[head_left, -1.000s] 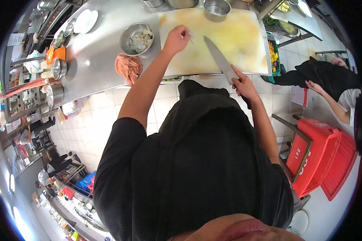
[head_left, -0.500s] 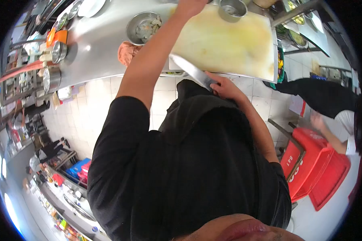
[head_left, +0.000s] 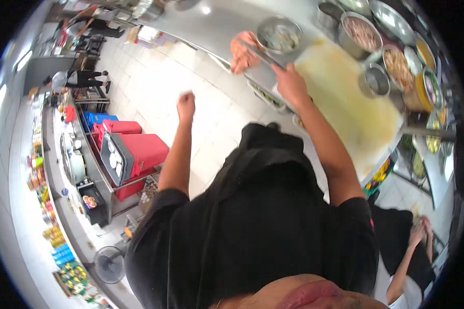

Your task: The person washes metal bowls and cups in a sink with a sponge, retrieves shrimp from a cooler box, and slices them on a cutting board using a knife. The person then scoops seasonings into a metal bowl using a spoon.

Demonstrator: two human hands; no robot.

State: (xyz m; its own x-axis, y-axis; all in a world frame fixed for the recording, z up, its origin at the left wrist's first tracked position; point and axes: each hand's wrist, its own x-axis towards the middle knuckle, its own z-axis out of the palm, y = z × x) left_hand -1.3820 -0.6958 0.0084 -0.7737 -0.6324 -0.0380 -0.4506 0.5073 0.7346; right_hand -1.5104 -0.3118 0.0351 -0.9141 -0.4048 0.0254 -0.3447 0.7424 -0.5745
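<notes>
My right hand point(head_left: 291, 85) grips the handle of a knife point(head_left: 260, 53) at the near edge of the cutting board. The blade points left and reaches over a crumpled orange cloth point(head_left: 242, 52). Just behind the blade, a metal bowl point(head_left: 279, 35) holds pale, translucent pieces. My left hand point(head_left: 186, 106) hangs over the tiled floor, left of the counter and away from it. Its fingers are curled closed, and what they hold, if anything, is too small to tell. The cutting board point(head_left: 340, 98) is stained yellow.
Pots of food point(head_left: 361, 32) and an empty metal pot point(head_left: 376, 81) stand behind the board. A red bin point(head_left: 144, 152) and a fan point(head_left: 109, 264) are at the left. Another person point(head_left: 397, 237) stands at the lower right; two people are farther off at the upper left.
The view has swung left. My left hand has moved from over the board and counter to over the floor. The knife in my right hand has moved across to the orange cloth.
</notes>
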